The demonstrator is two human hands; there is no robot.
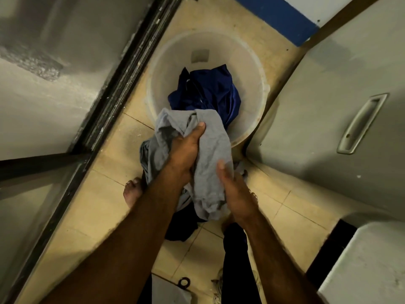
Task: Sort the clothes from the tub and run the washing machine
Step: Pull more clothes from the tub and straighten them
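Still sorting, by the look of it: left hand (186, 148) clamped on grey garment (210, 150), right hand (234, 189) fingers closed on its lower edge, both just short of the white tub (256, 84). Blue garment (206, 93) left in the tub. Next: drop grey on a pile, grab blue. Beige tiled floor (105, 194), narrow, grey cabinet (328, 106) to the right.

No text, label or number can be read anywhere.
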